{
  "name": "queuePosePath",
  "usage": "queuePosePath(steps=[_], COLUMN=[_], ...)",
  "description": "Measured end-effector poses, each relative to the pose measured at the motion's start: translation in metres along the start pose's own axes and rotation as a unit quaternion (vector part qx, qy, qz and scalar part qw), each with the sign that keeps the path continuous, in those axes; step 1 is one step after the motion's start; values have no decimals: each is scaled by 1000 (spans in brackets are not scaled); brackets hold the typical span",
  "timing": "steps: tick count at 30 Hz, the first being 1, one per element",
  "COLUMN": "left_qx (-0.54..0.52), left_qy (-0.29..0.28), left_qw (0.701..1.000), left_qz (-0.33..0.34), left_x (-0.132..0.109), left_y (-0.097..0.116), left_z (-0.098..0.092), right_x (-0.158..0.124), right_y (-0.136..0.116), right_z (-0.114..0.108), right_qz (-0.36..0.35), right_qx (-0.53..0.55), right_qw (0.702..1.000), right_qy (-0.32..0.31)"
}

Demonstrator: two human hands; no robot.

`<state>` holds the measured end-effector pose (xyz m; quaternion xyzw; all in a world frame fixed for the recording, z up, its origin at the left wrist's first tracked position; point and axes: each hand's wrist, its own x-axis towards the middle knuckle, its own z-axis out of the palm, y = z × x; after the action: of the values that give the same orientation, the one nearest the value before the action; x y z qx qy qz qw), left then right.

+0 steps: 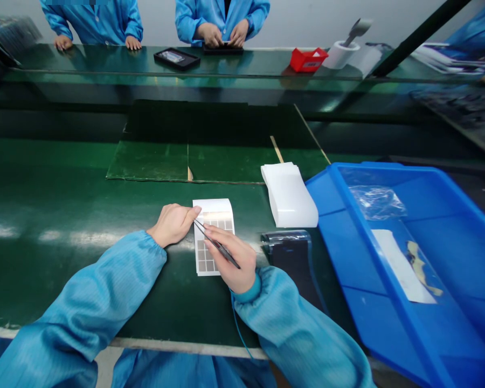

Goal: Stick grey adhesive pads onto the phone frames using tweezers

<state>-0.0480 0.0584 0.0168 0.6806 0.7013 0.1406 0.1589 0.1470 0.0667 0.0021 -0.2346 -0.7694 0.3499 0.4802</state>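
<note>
My left hand [173, 224] rests on the green mat [64, 280], with its thumb and fingertips holding the left edge of a white sheet [213, 207] printed with a grid of small grey squares. My right hand [231, 260] grips slim dark tweezers [218, 246] just above the sheet, and their tips reach towards my left thumb. That hand hides the middle of the grid. I cannot tell whether the tips touch the sheet.
A white foam block [289, 195] lies right of the sheet, beside a dark item in clear plastic [290, 258]. A blue plastic tray [339, 183] holds plastic film and white paper. Across a glass partition [186, 75], co-workers in blue sleeves stand at a far bench.
</note>
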Motion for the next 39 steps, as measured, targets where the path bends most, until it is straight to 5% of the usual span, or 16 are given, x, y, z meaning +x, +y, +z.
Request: queuePosePath(steps=[39], left_qx=[28], left_qy=[24], left_qw=[999], left_qz=[20], left_x=[0], left_y=[-4], left_z=[8], right_x=[0], right_y=[-2], right_z=[0], right_qz=[-4], right_qx=[6], right_qw=[1000], right_qy=[6])
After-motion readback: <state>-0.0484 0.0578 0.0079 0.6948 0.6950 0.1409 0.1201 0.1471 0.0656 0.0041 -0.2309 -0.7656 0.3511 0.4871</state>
